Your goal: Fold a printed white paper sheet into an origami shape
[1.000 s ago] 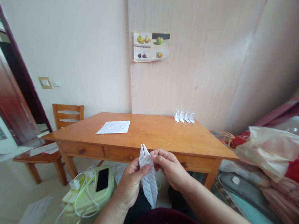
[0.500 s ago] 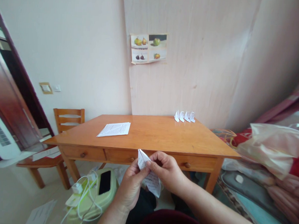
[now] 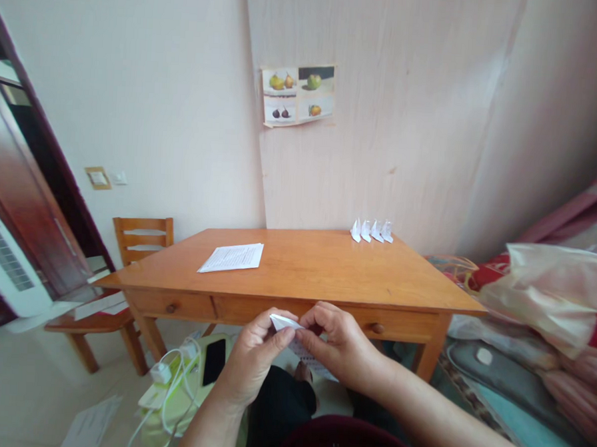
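Note:
A folded sheet of printed paper (image 3: 284, 323) is held between my two hands, in front of the table's near edge. My left hand (image 3: 256, 351) pinches its pointed left end between thumb and fingers. With thumb and fingertips, my right hand (image 3: 335, 339) grips the paper near its middle. The lower printed part hangs beneath my right hand, partly hidden by it. Several folded white paper figures (image 3: 371, 231) stand in a row at the table's back right. A stack of printed sheets (image 3: 231, 257) lies on the left half of the table.
The wooden table (image 3: 306, 277) has drawers along its front. A wooden chair (image 3: 142, 239) stands at the left. Below left, a light green stool-like box (image 3: 190, 384) carries a phone (image 3: 214, 362) and white cables. Bags and bedding (image 3: 549, 297) are piled at the right.
The folded paper has been tilted from pointing upward to lying flatter, its tip now toward the left. Both hands keep their hold, and the view has shifted slightly.

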Tool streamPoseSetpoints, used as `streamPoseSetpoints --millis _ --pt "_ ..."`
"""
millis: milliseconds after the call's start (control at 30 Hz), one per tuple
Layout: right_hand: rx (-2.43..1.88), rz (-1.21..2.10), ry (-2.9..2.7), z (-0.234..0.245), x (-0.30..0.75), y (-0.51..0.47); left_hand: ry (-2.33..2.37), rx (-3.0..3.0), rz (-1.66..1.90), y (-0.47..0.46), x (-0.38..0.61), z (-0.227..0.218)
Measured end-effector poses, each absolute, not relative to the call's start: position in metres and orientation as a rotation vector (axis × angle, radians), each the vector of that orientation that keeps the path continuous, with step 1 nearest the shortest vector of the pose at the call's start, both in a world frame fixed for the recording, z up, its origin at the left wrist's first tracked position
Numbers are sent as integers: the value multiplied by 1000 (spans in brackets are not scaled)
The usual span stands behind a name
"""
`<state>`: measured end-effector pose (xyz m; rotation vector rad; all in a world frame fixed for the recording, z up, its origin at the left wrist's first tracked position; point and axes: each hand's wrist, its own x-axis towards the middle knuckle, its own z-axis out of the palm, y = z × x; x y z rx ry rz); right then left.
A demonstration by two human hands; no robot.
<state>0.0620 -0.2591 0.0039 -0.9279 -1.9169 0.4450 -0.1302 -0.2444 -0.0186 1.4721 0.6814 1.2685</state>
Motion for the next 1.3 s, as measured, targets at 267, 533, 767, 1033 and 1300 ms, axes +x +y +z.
streamPoseSetpoints --millis 267,533,767,1033,1300 --pt "-939 480 -1925 8 63 -261 643 1467 1250 -245 -130 -16" --pt "-953 624 -1835 0 59 -260 666 1408 1301 -246 -124 -19" --pt "-987 729 -1785 -7 55 -259 677 1364 1334 -247 -121 -21" --pt "-846 1093 -1613 -17 56 -256 639 1254 1269 -249 -119 -22" --pt "-771 1338 -1529 -22 60 -253 619 1104 1265 -250 -115 -21"
